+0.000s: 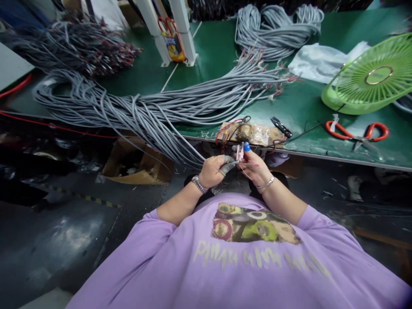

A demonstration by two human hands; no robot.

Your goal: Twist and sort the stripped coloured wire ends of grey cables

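My left hand (215, 170) is closed around the end of a grey cable (180, 148) that runs down from the big bundle on the bench; its thumb and forefinger wear grey finger covers. My right hand (254, 165), with a blue cap on one fingertip, pinches a small pink tool (240, 152) against the thin coloured wires sticking out of that cable end. Both hands meet just below the front edge of the green bench (322, 107), above my lap.
A large bundle of grey cables (135, 107) lies across the bench. Red-handled scissors (355, 133), a green fan (370, 79), a small fixture on tape-covered board (254, 133) and a black tool (281, 127) sit near the edge. A cardboard box (135, 165) stands on the floor.
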